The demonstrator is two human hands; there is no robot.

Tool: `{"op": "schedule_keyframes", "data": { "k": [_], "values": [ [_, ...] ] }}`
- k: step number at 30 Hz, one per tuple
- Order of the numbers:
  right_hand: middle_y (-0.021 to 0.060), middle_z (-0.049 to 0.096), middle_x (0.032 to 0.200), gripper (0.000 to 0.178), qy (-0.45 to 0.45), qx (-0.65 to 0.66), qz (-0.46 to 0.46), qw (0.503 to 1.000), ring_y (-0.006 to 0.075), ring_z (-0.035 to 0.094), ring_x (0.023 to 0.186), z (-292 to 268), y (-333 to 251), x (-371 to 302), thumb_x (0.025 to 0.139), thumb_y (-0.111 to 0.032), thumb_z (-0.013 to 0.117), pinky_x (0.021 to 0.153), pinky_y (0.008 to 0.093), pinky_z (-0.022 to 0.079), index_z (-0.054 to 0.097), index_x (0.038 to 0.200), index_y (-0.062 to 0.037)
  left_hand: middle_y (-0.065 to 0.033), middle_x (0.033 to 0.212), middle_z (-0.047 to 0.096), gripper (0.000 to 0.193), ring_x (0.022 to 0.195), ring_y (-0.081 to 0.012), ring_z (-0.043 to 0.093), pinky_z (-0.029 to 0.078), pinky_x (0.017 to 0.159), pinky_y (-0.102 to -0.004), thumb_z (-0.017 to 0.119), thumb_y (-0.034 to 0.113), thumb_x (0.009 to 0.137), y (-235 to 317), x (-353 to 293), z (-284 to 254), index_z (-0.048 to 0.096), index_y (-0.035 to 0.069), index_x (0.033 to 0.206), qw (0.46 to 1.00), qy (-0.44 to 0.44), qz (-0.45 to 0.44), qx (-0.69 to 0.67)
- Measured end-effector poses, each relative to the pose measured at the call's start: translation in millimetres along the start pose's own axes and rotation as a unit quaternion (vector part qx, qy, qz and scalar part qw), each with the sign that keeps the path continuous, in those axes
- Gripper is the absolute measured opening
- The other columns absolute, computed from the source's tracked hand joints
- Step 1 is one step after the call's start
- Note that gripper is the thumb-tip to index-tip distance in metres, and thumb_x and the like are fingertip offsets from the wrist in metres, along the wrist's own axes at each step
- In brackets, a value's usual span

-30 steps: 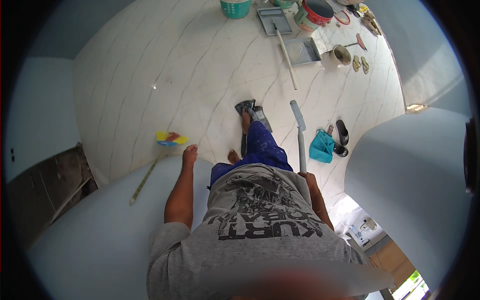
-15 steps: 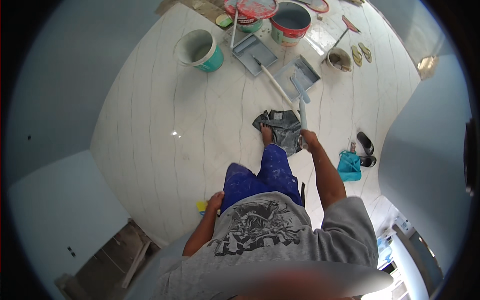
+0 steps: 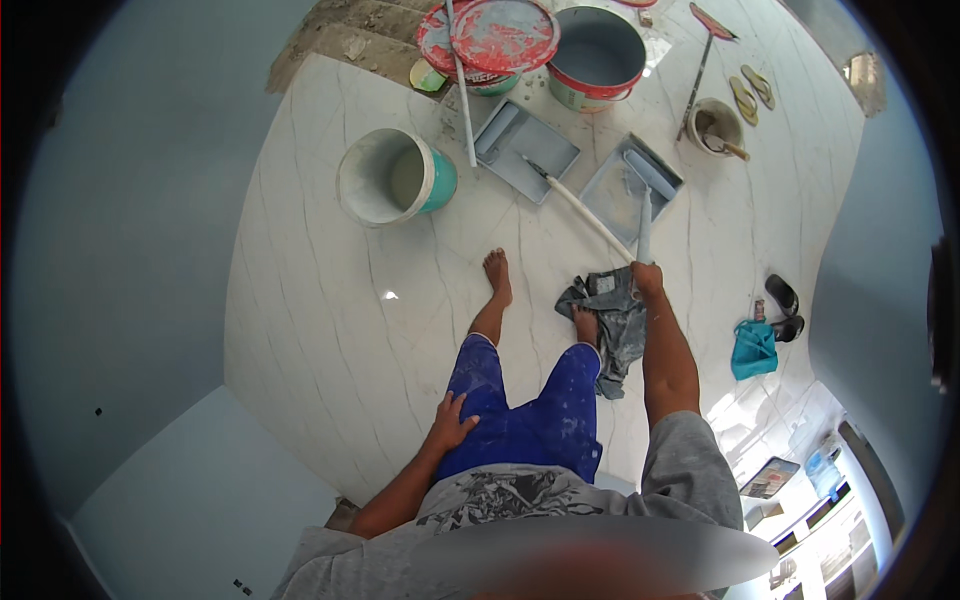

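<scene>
My right hand (image 3: 648,279) is closed around the handle of a paint roller (image 3: 645,222). Its grey-blue head lies in the far right part of a paint tray (image 3: 601,203). Alongside the handle, a long white pole (image 3: 590,217) slants from a second grey tray (image 3: 560,160), which also has a roller head in it. Under my right foot is a dark grey cloth (image 3: 622,340), close to that hand. My left hand (image 3: 452,426) rests on my blue shorts over the left thigh, fingers spread and holding nothing.
A white-and-teal bucket (image 3: 440,182) stands left of the trays. Behind them are a large red-rimmed bucket (image 3: 596,92) and red paint-smeared lids (image 3: 505,35). At the right are a small bucket (image 3: 738,120), tan flip-flops (image 3: 744,100), black sandals (image 3: 782,295) and a teal bag (image 3: 754,352).
The roller head has moved from above the tray's near part to its far right side. My left foot has stepped forward, and my left hand has shifted onto my thigh.
</scene>
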State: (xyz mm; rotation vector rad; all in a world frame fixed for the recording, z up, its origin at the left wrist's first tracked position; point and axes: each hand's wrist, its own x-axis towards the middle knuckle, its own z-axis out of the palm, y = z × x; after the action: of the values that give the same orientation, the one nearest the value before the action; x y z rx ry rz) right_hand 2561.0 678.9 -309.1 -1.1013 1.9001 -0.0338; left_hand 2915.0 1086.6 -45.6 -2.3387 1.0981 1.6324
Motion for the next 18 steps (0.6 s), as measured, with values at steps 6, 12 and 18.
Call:
{"op": "schedule_keyframes", "data": {
  "k": [6, 12, 18],
  "values": [
    [0.0169, 0.065, 0.068, 0.03, -0.012, 0.096, 0.135, 0.986, 0.0313, 0.066, 0.06, 55.5, -78.9, -46.1, 0.074, -0.023, 0.06, 0.056, 0.0405, 0.052, 0.064, 0.079, 0.007, -0.0325, 0.151, 0.027, 0.078, 0.139, -0.0451, 0.031, 0.027, 0.115, -0.0462, 0.064, 0.046, 0.087, -57.3, 29.4, -86.2, 0.037, 0.0, 0.145, 0.994, -0.099, -0.032, -0.024],
    [0.0296, 0.064, 0.106, 0.05, 0.031, -0.026, 0.148, 0.988, 0.0427, 0.064, 0.102, 124.2, -55.5, -15.1, 0.078, -0.026, 0.064, 0.089, 0.0483, 0.05, 0.052, 0.116, 0.0044, -0.0339, 0.149, 0.028, 0.074, 0.138, -0.0441, 0.032, 0.027, 0.115, -0.045, 0.064, 0.042, 0.088, -41.4, 60.3, -133.9, 0.04, -0.001, 0.142, 0.983, -0.148, -0.04, 0.104],
    [0.0315, 0.06, 0.118, 0.061, -0.037, -0.086, 0.226, 0.97, 0.0454, 0.058, 0.113, 174.8, 33.4, 8.4, 0.078, -0.02, 0.067, 0.096, 0.0492, 0.048, 0.04, 0.128, 0.004, -0.0325, 0.146, 0.035, 0.071, 0.136, -0.0412, 0.038, 0.03, 0.113, -0.0424, 0.065, 0.038, 0.089, -16.8, 121.1, -169.2, 0.038, -0.002, 0.142, 0.989, -0.092, -0.112, -0.016]
  ]
}}
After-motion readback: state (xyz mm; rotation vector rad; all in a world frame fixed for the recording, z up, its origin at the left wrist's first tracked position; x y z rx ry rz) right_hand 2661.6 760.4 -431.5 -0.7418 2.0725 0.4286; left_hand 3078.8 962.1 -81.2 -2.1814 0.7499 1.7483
